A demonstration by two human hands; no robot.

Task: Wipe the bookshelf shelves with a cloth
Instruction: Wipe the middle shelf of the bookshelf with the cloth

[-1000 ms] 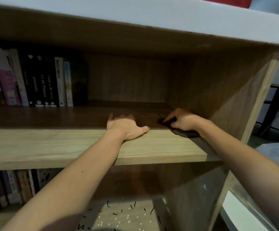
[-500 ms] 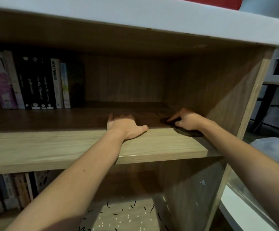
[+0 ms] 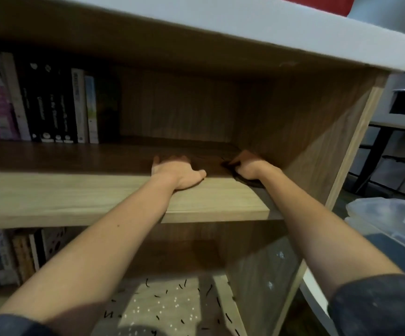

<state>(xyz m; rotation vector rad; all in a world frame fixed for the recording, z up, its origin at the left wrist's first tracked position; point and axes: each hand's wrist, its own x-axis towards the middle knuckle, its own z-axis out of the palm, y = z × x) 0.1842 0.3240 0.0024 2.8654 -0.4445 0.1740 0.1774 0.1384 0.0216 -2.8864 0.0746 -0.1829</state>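
A wooden bookshelf fills the view, and its upper shelf board (image 3: 80, 197) runs across the middle. My left hand (image 3: 178, 173) rests flat on that shelf near its front edge, fingers straight and pointing inward. My right hand (image 3: 249, 167) grips a dark cloth (image 3: 248, 182) at the shelf's right end, close to the side panel (image 3: 317, 132). Most of the cloth is hidden under the hand; a dark fold sticks out at the front edge.
Upright books (image 3: 51, 105) stand at the left of the upper shelf, and more books (image 3: 7, 258) fill the lower shelf's left. A speckled item (image 3: 170, 309) lies below. Clear plastic bins (image 3: 390, 219) sit on the right beside the bookshelf.
My right hand has curled more tightly around the cloth near the right corner. The left hand stays in place. The camera has shifted slightly.
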